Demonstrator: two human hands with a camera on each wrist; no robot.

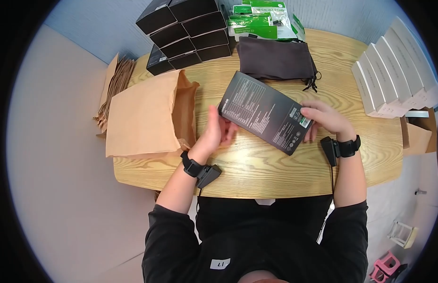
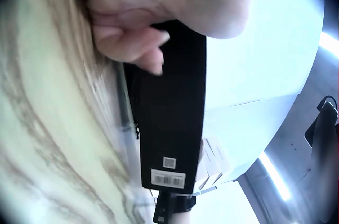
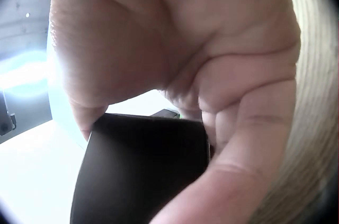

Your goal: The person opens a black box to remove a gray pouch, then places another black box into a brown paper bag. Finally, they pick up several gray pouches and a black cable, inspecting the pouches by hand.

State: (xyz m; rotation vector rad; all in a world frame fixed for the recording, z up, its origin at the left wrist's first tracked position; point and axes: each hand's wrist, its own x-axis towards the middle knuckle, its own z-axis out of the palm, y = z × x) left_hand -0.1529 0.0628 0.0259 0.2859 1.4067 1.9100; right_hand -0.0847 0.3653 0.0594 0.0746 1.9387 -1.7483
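Observation:
A flat black box printed with small white text is held tilted above the table. My right hand grips its right end, thumb on the printed face and fingers below; in the right wrist view the hand spans the dark box. By the box's left corner is my left hand, thumb raised and fingers loosely bent. In the left wrist view, this hand overlaps the box's narrow side, which bears a barcode label; whether it touches the box I cannot tell.
An open brown paper bag lies left, before folded bags. Stacked black boxes, green-and-white packets and a dark drawstring pouch are at the back. White boxes stand right, above an open carton.

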